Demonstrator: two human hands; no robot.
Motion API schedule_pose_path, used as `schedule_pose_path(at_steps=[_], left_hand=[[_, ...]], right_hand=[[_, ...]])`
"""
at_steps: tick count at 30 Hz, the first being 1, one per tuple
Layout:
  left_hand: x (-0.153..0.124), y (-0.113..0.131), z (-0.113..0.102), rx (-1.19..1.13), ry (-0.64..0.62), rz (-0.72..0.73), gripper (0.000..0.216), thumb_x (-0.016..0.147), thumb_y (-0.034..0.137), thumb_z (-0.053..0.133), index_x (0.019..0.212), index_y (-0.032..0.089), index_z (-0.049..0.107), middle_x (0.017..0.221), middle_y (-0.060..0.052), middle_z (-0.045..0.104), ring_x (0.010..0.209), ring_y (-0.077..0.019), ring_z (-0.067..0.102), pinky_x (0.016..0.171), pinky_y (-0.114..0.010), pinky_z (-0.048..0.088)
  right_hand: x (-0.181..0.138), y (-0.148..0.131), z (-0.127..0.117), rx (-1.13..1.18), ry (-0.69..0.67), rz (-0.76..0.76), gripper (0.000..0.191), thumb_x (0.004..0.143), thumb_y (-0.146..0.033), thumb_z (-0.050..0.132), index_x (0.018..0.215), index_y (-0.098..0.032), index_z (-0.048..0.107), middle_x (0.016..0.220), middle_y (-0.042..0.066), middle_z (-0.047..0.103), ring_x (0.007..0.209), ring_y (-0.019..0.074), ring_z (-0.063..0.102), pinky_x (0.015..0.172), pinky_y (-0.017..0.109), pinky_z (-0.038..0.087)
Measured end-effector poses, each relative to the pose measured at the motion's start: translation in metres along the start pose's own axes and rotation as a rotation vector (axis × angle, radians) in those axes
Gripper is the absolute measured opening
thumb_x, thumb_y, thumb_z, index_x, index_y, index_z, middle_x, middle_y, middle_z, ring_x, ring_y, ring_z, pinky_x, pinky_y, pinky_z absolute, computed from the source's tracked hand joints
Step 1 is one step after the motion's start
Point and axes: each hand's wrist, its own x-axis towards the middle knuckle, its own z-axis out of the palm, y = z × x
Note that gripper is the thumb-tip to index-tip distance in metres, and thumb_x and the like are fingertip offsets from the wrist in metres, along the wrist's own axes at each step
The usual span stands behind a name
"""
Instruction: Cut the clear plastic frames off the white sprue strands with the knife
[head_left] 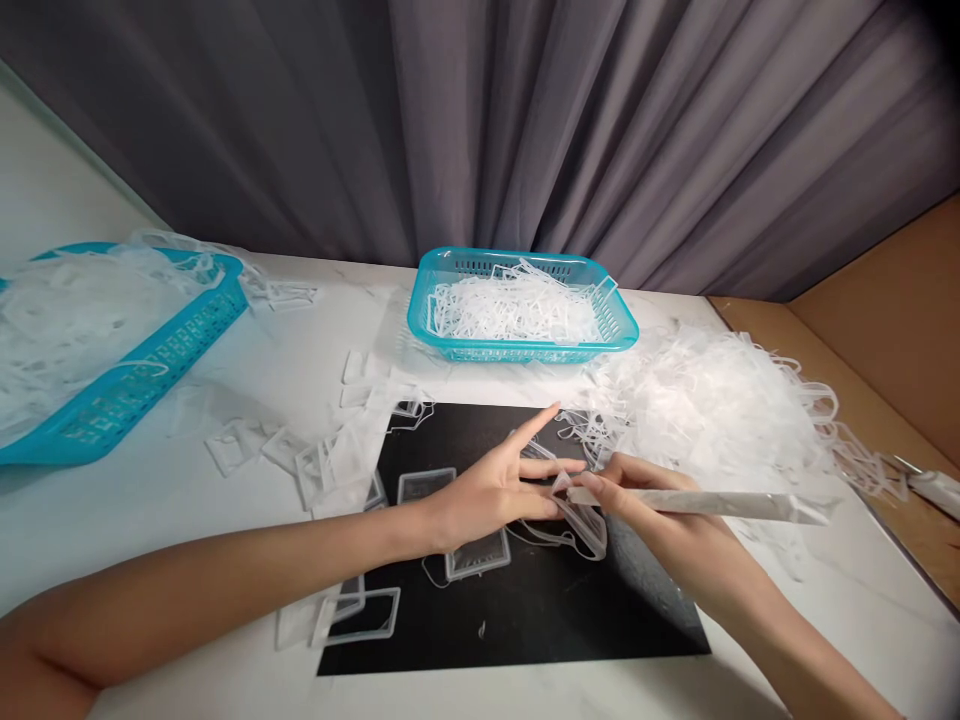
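1. The mat (pixel 525 610) under the hands is plain black.
2. Both baskets are turquoise with a grid of small openings in the walls: one at the back (pixel 525 345), one at the left (pixel 120 400).
3. The plastic offcuts (pixel 720 400) heaped at the right are translucent white, as are those filling the baskets.
4. The table (pixel 225 520) is white with faint marbling.
5. The curtain (pixel 525 130) is grey-purple.
6. The tool (pixel 705 503) is pale grey.

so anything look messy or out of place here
Yes: white plastic strips lie heaped loose on the table right of the middle basket, and the left basket overflows its rim.
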Motion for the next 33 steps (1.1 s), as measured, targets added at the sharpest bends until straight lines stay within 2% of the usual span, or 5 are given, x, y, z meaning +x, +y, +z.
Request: schedule_pose_path(at_steps=[3, 6, 14, 28, 33], left_hand=[[-0.002, 0.000, 0.003, 0.270, 0.151, 0.076, 0.064, 0.078, 0.012, 0.062, 0.136, 0.024, 0.037, 0.101, -0.010, 0.069, 0.099, -0.0231, 0.064, 0.090, -0.036, 0.046], [-0.004, -0.001, 0.006, 0.423, 0.216, 0.115, 0.051, 0.078, 0.018, 0.062, 0.127, 0.021, 0.048, 0.083, -0.005, 0.070, 0.087, -0.0217, 0.067, 0.082, -0.034, 0.050], [-0.004, 0.000, 0.007, 0.441, 0.179, 0.123, 0.055, 0.083, 0.020, 0.056, 0.134, 0.023, 0.035, 0.078, -0.002, 0.067, 0.060, -0.0132, 0.063, 0.062, -0.028, 0.054], [-0.006, -0.003, 0.006, 0.453, 0.112, 0.154, 0.064, 0.084, 0.017, 0.053, 0.139, 0.036, 0.025, 0.078, 0.002, 0.062, 0.058, -0.0129, 0.064, 0.060, -0.029, 0.056], [-0.005, -0.001, 0.005, 0.393, 0.103, 0.136, 0.067, 0.084, 0.017, 0.053, 0.141, 0.033, 0.022, 0.078, 0.001, 0.062, 0.058, -0.0128, 0.063, 0.061, -0.030, 0.056]], right_hand=[[-0.001, -0.002, -0.003, -0.015, 0.052, 0.021, 0.039, 0.084, -0.050, 0.048, 0.059, -0.021, 0.042, 0.060, -0.003, 0.039, 0.060, 0.0142, 0.037, 0.056, 0.027, 0.029], [0.000, -0.002, -0.004, -0.020, 0.062, 0.022, 0.039, 0.084, -0.049, 0.049, 0.059, -0.021, 0.041, 0.059, -0.004, 0.038, 0.060, 0.0142, 0.037, 0.055, 0.026, 0.028], [0.000, -0.002, -0.003, -0.008, 0.050, 0.028, 0.038, 0.084, -0.048, 0.050, 0.059, -0.021, 0.042, 0.060, -0.003, 0.038, 0.059, 0.0134, 0.036, 0.055, 0.027, 0.028], [0.006, 0.008, 0.011, 0.021, 0.063, -0.044, 0.032, 0.084, -0.046, 0.049, 0.063, -0.022, 0.049, 0.066, -0.001, 0.057, 0.064, 0.0157, 0.049, 0.057, 0.027, 0.038], [0.005, 0.008, 0.011, -0.073, 0.191, -0.162, 0.027, 0.084, -0.040, 0.052, 0.064, -0.022, 0.054, 0.103, 0.006, 0.063, 0.093, 0.0229, 0.059, 0.074, 0.034, 0.044]])
